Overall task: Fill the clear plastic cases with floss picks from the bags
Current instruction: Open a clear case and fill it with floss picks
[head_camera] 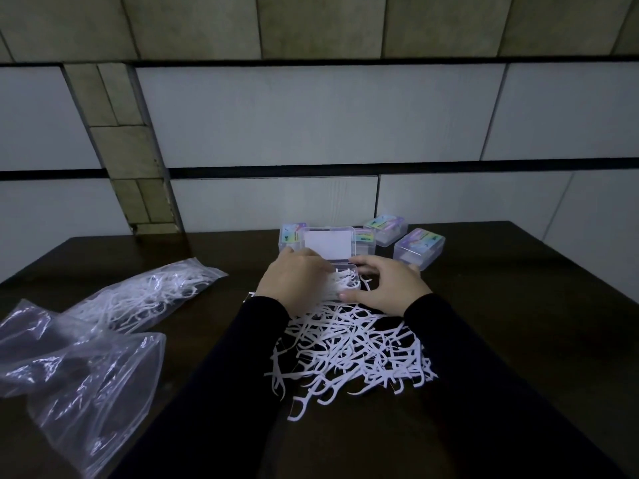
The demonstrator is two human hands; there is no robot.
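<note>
Bags (pixel 114 299) left, closed cases (pixel 418 248) behind hands (pixel 294 278), picks (pixel 349 350) between sleeves.

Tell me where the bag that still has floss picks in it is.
The full bag lies on the table's left side, behind the empty bag.

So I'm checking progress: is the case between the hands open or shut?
Open. The case's lid stands raised behind its tray, and the left hand presses floss picks into it.

My left hand (pixel 294 280) covers most of the open case (pixel 340 271), so I cannot see how full it is. The empty bag (pixel 79 375) runs off the edge.
</note>
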